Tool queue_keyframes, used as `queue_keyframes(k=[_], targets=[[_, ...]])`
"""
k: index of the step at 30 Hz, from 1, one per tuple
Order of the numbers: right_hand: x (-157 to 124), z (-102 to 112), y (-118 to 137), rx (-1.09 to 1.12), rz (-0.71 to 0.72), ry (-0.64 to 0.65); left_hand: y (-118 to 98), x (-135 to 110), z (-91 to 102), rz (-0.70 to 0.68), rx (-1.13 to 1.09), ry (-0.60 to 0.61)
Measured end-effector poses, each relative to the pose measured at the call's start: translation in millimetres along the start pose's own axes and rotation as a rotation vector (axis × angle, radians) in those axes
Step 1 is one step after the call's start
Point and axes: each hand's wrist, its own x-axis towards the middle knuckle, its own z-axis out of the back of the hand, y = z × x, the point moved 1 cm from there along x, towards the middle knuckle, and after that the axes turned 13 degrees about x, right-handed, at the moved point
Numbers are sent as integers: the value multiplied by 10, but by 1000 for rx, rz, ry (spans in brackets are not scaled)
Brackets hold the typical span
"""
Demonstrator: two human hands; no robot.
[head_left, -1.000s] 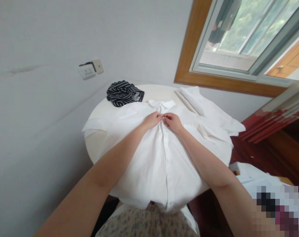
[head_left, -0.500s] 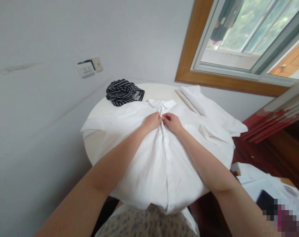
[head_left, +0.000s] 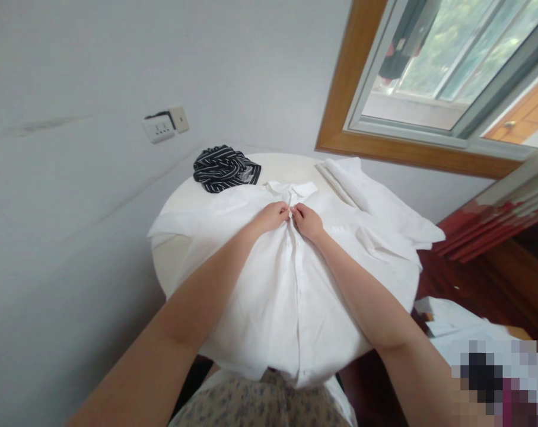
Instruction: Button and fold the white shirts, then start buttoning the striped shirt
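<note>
A white button-up shirt (head_left: 260,302) lies spread front side up over a round white table (head_left: 173,261), its collar toward the wall and its hem hanging over the near edge. Just below the collar, my left hand (head_left: 274,214) pinches the shirt's front edge. Close against it, my right hand (head_left: 308,220) pinches the opposite side of the front placket. The fingertips of both hands nearly meet there. Whatever small part of the placket is between them is too small to make out. Below the hands the placket runs down toward my lap.
A crumpled black-and-white striped cloth (head_left: 224,169) sits at the table's far left. Folded white fabric (head_left: 371,190) lies at the far right, partly over the edge. Wall sockets (head_left: 159,128) are at left, a wood-framed window (head_left: 335,133) at right. Papers (head_left: 455,320) lie at lower right.
Both hands stay at the same spot on the placket, with small finger movements. The fingers of the right hand have closed in more. The view has shifted slightly.
</note>
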Motion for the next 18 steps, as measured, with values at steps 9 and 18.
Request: queue_keyframes(k=[9, 18], targets=[[81, -40, -177, 534, -132, 41, -112, -102, 125, 93, 410, 74], [-329, 280, 2, 400, 48, 183, -313, -575, 296, -126, 266, 263]])
